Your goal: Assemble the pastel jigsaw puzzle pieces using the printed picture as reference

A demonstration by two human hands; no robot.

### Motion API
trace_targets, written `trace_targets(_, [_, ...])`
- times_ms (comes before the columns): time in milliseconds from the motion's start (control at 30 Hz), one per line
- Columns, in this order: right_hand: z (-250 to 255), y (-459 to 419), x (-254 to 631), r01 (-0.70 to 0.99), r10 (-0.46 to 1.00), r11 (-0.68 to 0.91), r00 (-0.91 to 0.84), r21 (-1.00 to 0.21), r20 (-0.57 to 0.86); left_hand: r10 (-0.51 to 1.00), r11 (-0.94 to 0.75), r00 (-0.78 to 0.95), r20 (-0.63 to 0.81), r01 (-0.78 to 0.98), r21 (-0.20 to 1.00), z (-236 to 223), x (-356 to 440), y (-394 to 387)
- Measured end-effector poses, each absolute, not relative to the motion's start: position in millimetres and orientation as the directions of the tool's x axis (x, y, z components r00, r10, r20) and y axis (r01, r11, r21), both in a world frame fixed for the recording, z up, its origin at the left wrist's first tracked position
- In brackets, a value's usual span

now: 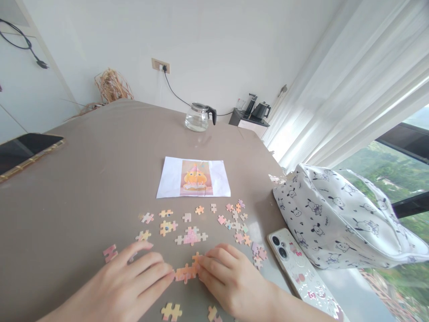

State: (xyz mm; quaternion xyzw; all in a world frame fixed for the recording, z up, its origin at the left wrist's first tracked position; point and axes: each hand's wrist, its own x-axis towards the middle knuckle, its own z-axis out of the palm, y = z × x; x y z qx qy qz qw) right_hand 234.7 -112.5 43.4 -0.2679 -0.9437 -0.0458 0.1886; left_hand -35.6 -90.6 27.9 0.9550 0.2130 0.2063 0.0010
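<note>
A small joined strip of orange jigsaw pieces (186,273) lies on the table between my hands. The thumb and index finger of my left hand (124,279) are closed at its left end, with the other fingers spread over the tabletop. At the right end, my right hand (231,279) has its fingers bent and pressed together on the strip; its fingertips are partly hidden. Just beyond sits a joined pink and cream cluster (191,235). A yellow and blue cluster (168,227) lies left of that, and a pink piece (110,253) is beside my left hand.
Loose pieces (237,226) are scattered to the right, and yellow pieces (171,311) lie near me. Further back are a printed picture sheet (170,179) and a glass kettle (196,120). A phone (301,277) and a white patterned bag (335,214) stand right; a dark tablet (27,150) lies left.
</note>
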Motion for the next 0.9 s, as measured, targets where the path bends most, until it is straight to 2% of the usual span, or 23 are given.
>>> trace_targets(333, [50.6,-112.4,233.3,0.479,0.448,0.878,-0.799,-0.028,0.401,0.352,-0.925,0.832,0.429,0.380,0.024,29.2,-29.8,-90.3])
trace_targets(567, [49.8,-111.5,232.3,0.470,0.428,0.882,-0.827,0.033,0.364,0.354,-0.932,0.846,0.399,0.356,0.072,19.6,-39.8,-86.7])
trace_targets(667, [49.3,-111.9,232.5,0.464,0.413,0.884,-0.833,0.057,0.369,0.419,-0.907,0.824,0.382,0.400,0.133,16.0,-39.4,-89.4])
trace_targets(767, [49.3,-113.7,232.4,0.477,0.429,0.877,-0.826,0.049,0.366,0.483,-0.875,0.782,0.394,0.450,0.181,14.2,-35.3,-94.0])
trace_targets(900, [48.6,-115.6,231.7,0.501,0.455,0.865,-0.814,0.040,0.361,0.471,-0.882,0.791,0.390,0.439,0.174,10.6,-36.0,-94.4])
